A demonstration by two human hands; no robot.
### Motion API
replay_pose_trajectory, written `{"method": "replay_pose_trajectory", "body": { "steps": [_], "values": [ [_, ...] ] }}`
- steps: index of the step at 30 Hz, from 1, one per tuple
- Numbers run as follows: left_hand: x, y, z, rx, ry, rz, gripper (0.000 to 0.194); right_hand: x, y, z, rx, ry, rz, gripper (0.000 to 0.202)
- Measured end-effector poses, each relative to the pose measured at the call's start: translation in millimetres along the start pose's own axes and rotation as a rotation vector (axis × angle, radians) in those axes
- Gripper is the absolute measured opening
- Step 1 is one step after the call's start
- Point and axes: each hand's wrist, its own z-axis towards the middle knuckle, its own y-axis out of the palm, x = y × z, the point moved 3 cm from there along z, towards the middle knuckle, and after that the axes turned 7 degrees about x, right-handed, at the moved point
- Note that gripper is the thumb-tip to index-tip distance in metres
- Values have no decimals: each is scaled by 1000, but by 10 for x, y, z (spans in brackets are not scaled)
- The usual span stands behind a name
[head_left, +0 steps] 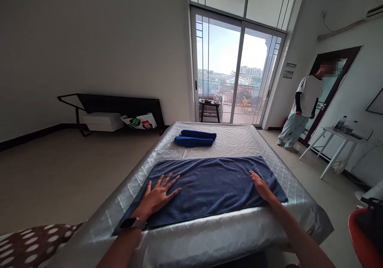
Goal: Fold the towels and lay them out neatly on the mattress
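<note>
A dark blue towel (209, 184) lies spread out, with some wrinkles, over the near part of a table under a silvery quilted cover (239, 140). On the towel's left side my left hand (158, 196) rests flat, fingers spread; a dark watch is on that wrist. My right hand (261, 186) touches the towel's right part, its fingers stretched out and side by side, holding nothing. Farther back on the cover sit two blue rolled towels (194, 139), one behind the other.
A person (305, 100) stands by the door at the right. Near them is a small white table (344, 132) with bottles. A black frame bench (119, 104) with white boxes stands left. A red chair (363, 236) is at the near right.
</note>
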Motion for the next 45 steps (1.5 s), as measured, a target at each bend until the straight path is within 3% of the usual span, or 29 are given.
{"method": "replay_pose_trajectory", "body": {
  "steps": [5, 12, 19, 25, 29, 31, 34, 38, 42, 45],
  "values": [
    [-39, 48, 15, 3, 15, -8, 71, 182, -79, -60, -7, 81, -283, 57],
    [-68, 96, 40, 22, 18, -9, 69, 382, -230, -83, 38, 89, -200, 56],
    [-48, 51, 24, -21, 3, 3, 69, 450, -365, -193, -61, 150, -321, 56],
    [-21, 14, 19, -42, -2, 9, 70, 546, -412, -93, 0, 261, -295, 57],
    [-25, 19, 21, -32, 5, 12, 69, 490, -324, -14, 136, 271, -346, 60],
    [-39, 40, 24, -9, 0, 4, 69, 446, -263, 3, 143, 240, -352, 61],
    [-95, 106, 41, 46, -3, -7, 68, 431, -197, -10, 55, 203, -353, 64],
    [-261, 231, 91, 124, -24, -20, 65, 498, -194, -46, -2, 145, -331, 63],
    [-433, 306, 138, 222, -50, -37, 64, 605, -228, -14, 29, 85, -173, 55],
    [-507, 334, 159, 300, -51, -39, 64, 670, -272, 64, 89, 132, -75, 54]
  ]
}}
